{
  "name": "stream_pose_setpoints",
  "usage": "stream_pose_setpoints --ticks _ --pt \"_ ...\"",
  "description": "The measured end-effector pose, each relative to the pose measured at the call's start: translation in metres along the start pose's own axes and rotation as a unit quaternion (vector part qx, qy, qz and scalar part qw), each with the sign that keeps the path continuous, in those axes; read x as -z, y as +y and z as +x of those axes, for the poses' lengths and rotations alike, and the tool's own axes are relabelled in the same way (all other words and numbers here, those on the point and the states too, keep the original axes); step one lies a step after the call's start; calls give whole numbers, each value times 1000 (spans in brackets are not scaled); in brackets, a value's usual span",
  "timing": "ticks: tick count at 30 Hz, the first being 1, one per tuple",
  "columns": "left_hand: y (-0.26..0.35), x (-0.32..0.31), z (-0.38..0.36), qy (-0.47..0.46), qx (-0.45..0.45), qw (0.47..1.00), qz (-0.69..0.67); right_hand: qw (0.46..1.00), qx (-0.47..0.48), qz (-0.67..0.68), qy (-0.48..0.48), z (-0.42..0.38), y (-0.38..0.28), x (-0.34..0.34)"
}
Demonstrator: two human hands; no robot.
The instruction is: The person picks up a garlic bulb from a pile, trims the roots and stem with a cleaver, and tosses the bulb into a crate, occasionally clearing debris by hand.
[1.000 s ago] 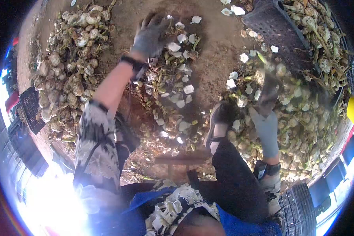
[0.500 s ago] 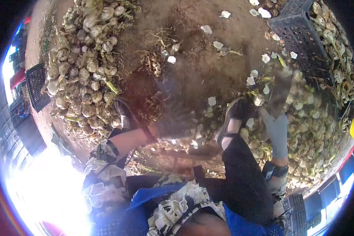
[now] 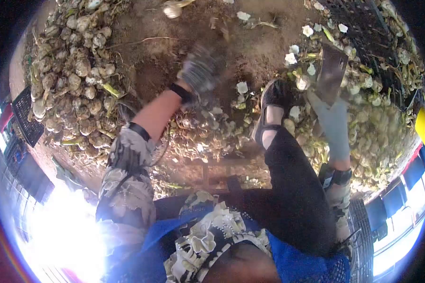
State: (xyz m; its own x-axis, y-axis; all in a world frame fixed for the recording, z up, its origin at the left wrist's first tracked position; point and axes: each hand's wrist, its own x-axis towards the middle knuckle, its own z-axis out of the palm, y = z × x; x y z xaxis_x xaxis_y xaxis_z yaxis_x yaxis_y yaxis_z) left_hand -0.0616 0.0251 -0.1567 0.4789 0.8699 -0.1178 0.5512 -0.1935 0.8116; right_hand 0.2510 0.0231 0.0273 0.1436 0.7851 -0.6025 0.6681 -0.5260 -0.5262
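2 hands, both gloved, 1 on each side of the dark shoe (image 3: 275, 94); left hand (image 3: 200, 70) left of the shoe, over bare soil, motion-blurred; its opening and any contents cannot be told. Right hand (image 3: 330, 115) right of the shoe, closed on the near end of a broad blade (image 3: 333, 70), finger detail unclear; blade points away from the body. Garlic: 1 heap (image 3: 80, 70) far left of the shoe, 1 heap (image 3: 378, 137) right of it; 1 loose bulb (image 3: 172, 10) beyond and left. Judgement: firm wrist and steady blade advisable; left fingers best kept off its edge; bulbs best held by the body, stem outward.
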Motion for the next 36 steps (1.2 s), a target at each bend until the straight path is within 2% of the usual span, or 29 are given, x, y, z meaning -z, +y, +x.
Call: stream_pose_setpoints --ticks 1,4,7,9,10,11,13,14,16,18,20,23,24,26,27,28,29,30,31,32,34,35,36 --pt "41 -1 -14 -99 -80 958 257 1000 29 -6 7 1 2 -1" --pt "59 -43 -81 -227 -81 957 164 1000 16 -4 -8 -3 -5 1" --pt "55 -84 -176 -313 -23 943 112 999 38 -32 0 -10 1 3" --pt "75 -58 -225 -301 -24 952 43 999 51 -12 -2 -15 -2 2" --pt "97 -24 -217 -380 20 924 41 999 26 -43 -21 -17 -6 4" --pt "111 1 -211 -455 64 887 38 999 48 -19 -14 -17 -7 4" --pt "73 2 -228 -278 76 954 81 996 84 25 -1 -23 -2 1" --pt "54 3 -221 -184 76 975 101 997 71 18 -6 -25 -4 3" --pt "60 39 -176 -82 26 931 354 999 44 1 -12 -32 -12 12" --pt "23 33 -152 -127 101 919 359 998 66 -13 11 -40 -22 24" --pt "71 45 -143 -190 238 902 304 993 110 -6 44 -51 -27 34" --pt "111 39 -189 -338 210 875 276 995 22 -61 73 -82 -64 62" --pt "121 39 -208 -357 210 874 252 976 156 -64 137 -84 -55 66" --pt "132 44 -246 -386 207 875 206 987 137 -16 88 -101 -67 78" --pt "133 56 -251 -377 235 880 171 989 130 7 66 -110 -73 85" --pt "134 75 -250 -368 260 882 135 967 222 -32 120 -115 -69 89" --pt "137 96 -248 -360 285 883 97 960 241 -30 137 -128 -74 92" --pt "141 120 -246 -357 247 883 177 953 260 -28 152 -145 -82 94" --pt "164 150 -247 -306 252 906 151 945 279 -25 165 -164 -92 95" --pt "188 181 -249 -254 251 926 123 980 148 55 123 -187 -105 99" --pt "231 232 -269 -84 219 972 -13 955 250 -3 160 -220 -118 115" --pt "228 252 -290 -23 147 989 -9 937 297 -32 184 -236 -119 113" --pt "231 261 -305 -5 159 970 184 917 360 5 171 -245 -118 118"
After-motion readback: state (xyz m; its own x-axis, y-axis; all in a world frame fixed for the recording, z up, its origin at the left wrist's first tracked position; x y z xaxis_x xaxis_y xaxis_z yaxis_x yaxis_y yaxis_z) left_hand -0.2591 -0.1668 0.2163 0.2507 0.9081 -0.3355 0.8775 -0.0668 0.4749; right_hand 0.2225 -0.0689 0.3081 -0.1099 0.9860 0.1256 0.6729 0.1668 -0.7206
